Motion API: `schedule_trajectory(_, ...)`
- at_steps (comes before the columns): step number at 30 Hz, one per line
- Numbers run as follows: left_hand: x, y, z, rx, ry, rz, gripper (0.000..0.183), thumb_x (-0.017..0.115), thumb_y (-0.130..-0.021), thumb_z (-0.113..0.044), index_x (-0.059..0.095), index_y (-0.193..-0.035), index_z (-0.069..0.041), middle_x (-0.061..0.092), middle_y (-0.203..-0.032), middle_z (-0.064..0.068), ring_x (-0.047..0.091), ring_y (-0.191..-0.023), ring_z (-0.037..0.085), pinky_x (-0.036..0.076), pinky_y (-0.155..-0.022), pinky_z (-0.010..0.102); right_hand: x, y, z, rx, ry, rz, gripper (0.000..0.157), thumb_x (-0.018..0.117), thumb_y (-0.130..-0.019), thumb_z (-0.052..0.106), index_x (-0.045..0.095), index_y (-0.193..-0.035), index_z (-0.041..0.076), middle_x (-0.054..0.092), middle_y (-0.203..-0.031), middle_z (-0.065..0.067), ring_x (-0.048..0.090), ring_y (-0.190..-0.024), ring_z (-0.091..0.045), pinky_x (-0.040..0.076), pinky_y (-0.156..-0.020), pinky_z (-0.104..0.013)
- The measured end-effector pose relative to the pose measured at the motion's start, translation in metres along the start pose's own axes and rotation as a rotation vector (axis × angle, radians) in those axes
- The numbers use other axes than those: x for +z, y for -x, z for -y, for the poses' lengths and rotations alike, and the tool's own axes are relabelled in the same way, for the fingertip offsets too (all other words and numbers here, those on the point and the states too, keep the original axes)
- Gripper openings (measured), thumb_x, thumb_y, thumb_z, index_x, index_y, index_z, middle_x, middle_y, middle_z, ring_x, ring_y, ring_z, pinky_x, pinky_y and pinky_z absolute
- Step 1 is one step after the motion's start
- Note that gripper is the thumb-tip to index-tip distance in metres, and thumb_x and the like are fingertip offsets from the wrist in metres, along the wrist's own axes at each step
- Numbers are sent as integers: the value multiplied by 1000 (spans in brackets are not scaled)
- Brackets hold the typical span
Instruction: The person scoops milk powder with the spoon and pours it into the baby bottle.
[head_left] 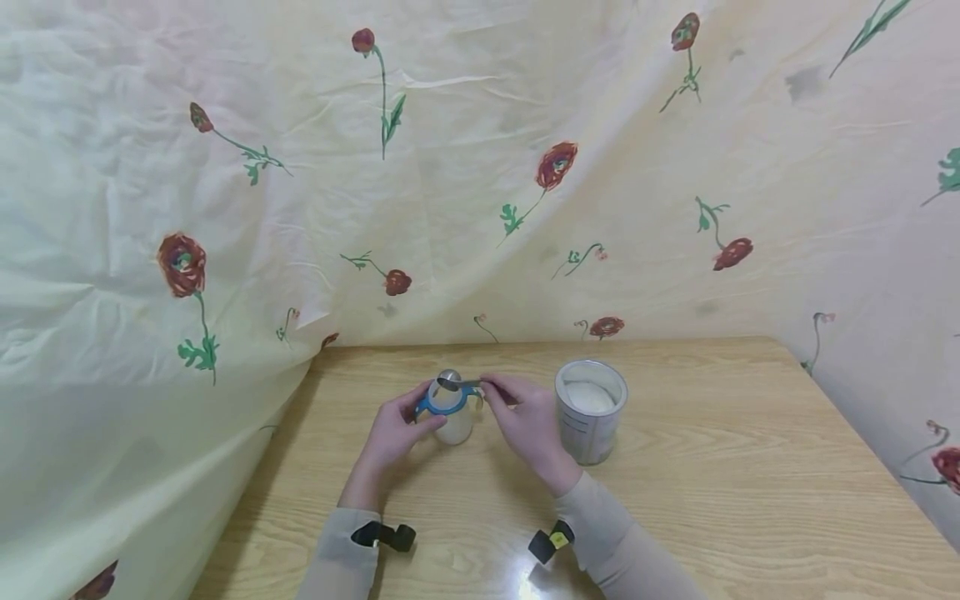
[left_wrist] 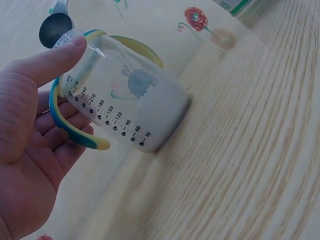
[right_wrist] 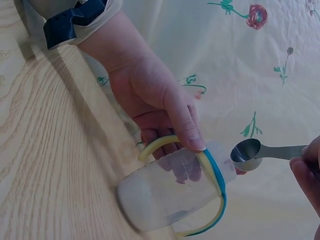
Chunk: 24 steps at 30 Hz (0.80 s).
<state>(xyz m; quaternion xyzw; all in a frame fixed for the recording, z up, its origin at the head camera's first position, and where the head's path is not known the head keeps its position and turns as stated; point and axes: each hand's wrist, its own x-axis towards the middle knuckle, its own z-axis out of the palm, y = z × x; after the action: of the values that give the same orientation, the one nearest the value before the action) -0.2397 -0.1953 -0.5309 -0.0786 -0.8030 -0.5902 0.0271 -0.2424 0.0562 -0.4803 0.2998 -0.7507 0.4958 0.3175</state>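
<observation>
From my head view, my left hand [head_left: 397,427] is clamped about the upper part of a clear bottle [head_left: 453,430] with blue-and-yellow handles, which stands on the wooden counter [head_left: 750,483], left of the can. My right hand [head_left: 525,417] pinches the handle of a metal measuring spoon [head_left: 448,382], its bowl just over the bottle's mouth. Close by my right hand stands an open can [head_left: 587,437] of white powder [head_left: 588,398]; print runs down its side, too small for me to read. Behind the bottle the counter's far edge meets a flowered cloth [head_left: 465,167], and the wood runs widest to the right of the can. At my left wrist the bottle's scale reads plainly, 300, 270, 240, 210, 180, 150, 120, 90, 60, 30, beside a grey animal print [left_wrist: 142,82]; whitish contents fill the lower part. At my right wrist, the spoon's bowl shows tilted and dark inside, a small gap from the rim, and my left thumb presses the blue collar [right_wrist: 214,167].
</observation>
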Motion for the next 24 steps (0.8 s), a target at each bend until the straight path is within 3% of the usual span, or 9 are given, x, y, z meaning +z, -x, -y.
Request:
schedule_trajectory(10, -5, 1, -8, 78, -42, 33, 76, 82, -98, -32, 48, -162, -12, 44, -167, 6, 40, -154, 31, 29, -128, 52, -12, -8, 8, 104, -107, -51, 13, 78, -96, -2, 81, -109, -1, 81, -98, -11, 78, -78, -19, 64, -69, -21)
schedule_trajectory(18, -2, 2, -26, 166, -80, -62, 76, 81, -99, -29, 45, -165, -17, 42, -168, -1, 33, -157, 28, 27, -129, 53, -38, -17, 13, 109, -163, -167, 13, 79, -93, -7, 82, -105, -3, 81, -94, -12, 77, -74, -17, 63, -68, -20)
schedule_trajectory(24, 5, 2, -45, 259, -115, -136, 77, 83, -97, -24, 45, -164, -23, 41, -169, -2, 35, -156, 27, 31, -126, 56, -66, -22, 9, 37, -161, -234, 16, 79, -88, -15, 81, -102, -7, 79, -89, -20, 76, -73, -10, 62, -68, -17)
